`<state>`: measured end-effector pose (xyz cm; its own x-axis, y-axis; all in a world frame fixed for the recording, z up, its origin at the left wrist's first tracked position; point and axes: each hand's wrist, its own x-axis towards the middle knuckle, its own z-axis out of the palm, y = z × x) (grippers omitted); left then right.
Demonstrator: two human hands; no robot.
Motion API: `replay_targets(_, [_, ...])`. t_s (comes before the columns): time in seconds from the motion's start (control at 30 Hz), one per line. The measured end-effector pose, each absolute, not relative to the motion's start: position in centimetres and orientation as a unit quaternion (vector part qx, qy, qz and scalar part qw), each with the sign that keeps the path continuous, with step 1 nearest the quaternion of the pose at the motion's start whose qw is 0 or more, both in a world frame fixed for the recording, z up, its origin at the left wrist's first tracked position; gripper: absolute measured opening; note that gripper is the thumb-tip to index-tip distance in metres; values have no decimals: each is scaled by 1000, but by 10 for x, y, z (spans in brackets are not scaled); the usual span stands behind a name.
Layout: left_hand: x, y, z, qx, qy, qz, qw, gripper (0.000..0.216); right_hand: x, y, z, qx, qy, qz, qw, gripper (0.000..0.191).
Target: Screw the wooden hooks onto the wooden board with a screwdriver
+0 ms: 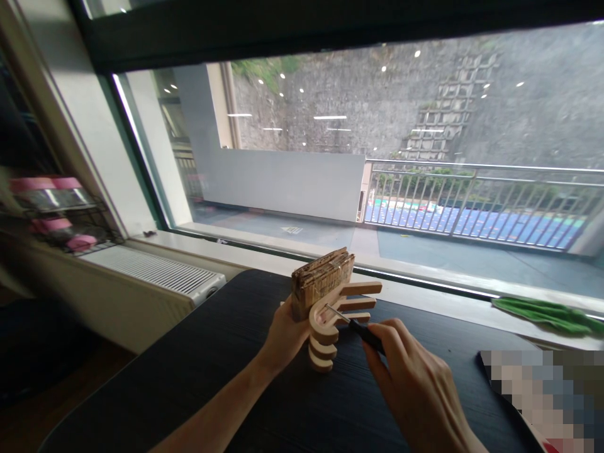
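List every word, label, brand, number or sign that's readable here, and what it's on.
No text can be read.
Pale mark on the floor outside: too blurred, possibly not lettering.
Marks beyond the railing: too small to read.
Cardboard block, wooden piece, black-handled tool: none visible.
Pixelated patch: unreadable.

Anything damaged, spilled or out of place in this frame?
The brown cardboard-like block at the left hand has ragged, frayed edges, as if torn or roughly cut. A green cloth lies bunched on the windowsill. Lower right is pixelated, so I can't judge there.
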<state>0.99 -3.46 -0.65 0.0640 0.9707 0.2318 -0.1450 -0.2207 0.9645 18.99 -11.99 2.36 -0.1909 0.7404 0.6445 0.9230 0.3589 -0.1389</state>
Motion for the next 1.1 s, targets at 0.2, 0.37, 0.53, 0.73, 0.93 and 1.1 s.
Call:
replay_targets(0.2, [9, -33, -8, 534, 403, 566, 482, 48, 191, -118, 19, -564, -753, -101, 324, 12])
replay_targets(0.37, [6, -30, -13, 546, 408, 560, 470, 45, 193, -114, 12, -588, -747, 9, 309, 21])
replay_targets(0.53, [6, -30, -16, 553, 394, 561, 473, 44, 192, -113, 13, -587, -748, 47, 307, 25])
replay_targets(0.73, [7, -32, -15, 563, 365, 558, 489, 43, 190, -116, 17, -605, -730, 12, 318, 28])
replay_targets(0.93, [8, -32, -12, 557, 382, 563, 477, 46, 192, -115, 17, -583, -748, -75, 309, 12])
replay_targets(1.1, [7, -32, -13, 553, 389, 566, 473, 50, 191, -115, 20, -580, -748, -129, 296, 16])
